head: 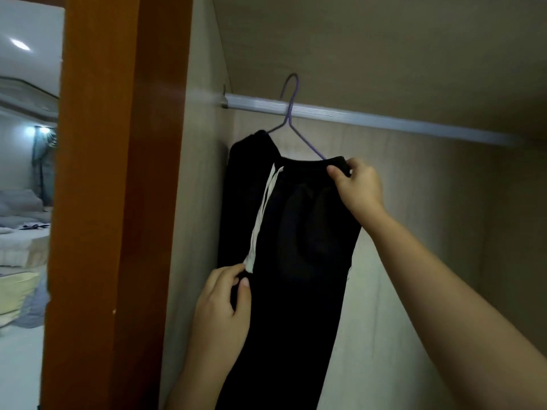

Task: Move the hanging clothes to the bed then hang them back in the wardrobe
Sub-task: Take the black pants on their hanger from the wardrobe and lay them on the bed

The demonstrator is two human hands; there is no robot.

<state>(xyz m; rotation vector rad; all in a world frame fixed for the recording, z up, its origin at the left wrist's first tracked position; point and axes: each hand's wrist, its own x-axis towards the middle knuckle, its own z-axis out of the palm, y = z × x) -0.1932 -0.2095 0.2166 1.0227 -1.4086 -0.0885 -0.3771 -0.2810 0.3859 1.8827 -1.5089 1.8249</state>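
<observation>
one garment only on the rail [384, 119]: black trousers [302, 247] on a purple hanger [307, 142], hooked near the left end of the wardrobe [429, 202]. waistband pinched by the right hand [359, 187]; fabric lower down, beside the white drawstring [259, 220] end, pinched by the left hand [222, 309]. judged either lifting off for the bed [23, 250] or settling after rehanging; cannot tell which. bed visible far left, small items lying on it.

text: none readable anywhere in view | trousers [296, 261]: no legible label or brand | hanger [289, 115]: no marking | wardrobe [429, 202]: no number or sign
</observation>
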